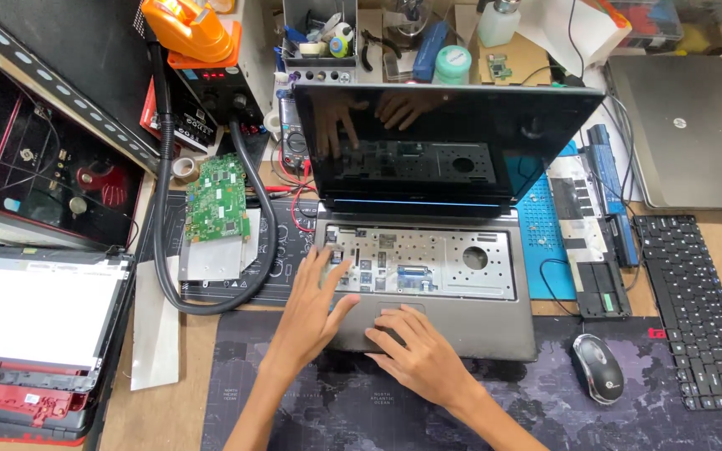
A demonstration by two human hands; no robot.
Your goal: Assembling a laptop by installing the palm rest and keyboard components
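Both hands are down on the laptop [428, 276], open and flat, holding nothing. The left hand [311, 313] spreads its fingers wide, tips touching the bare metal tray where the keys should sit. The right hand [419, 355] lies with its fingers loosely apart on the touchpad area, just beside the left thumb.

One laptop under the fingers, lid up, dark screen mirroring both hands. Beyond the right fingers: one loose keyboard [699, 313], one mouse [597, 367], and a second, closed silver laptop [687, 134] farther out, cut off by the frame's edge. Between them lies a blue mat [541, 225] with one black battery [603, 288] and a few strips on it.

Out past the left fingers: one green circuit board [216, 198] on a metal plate, ringed by a thick black hose [211, 305]. An orange tool [190, 29] sits at the top. Far left, a screen panel [31, 313] in a red frame, cut off.

Behind the lid, the cluttered shelf is hard to make out: one round teal tub [453, 63], one white bottle [499, 21]. The mat [545, 418] under the wrists shows a dark map print.
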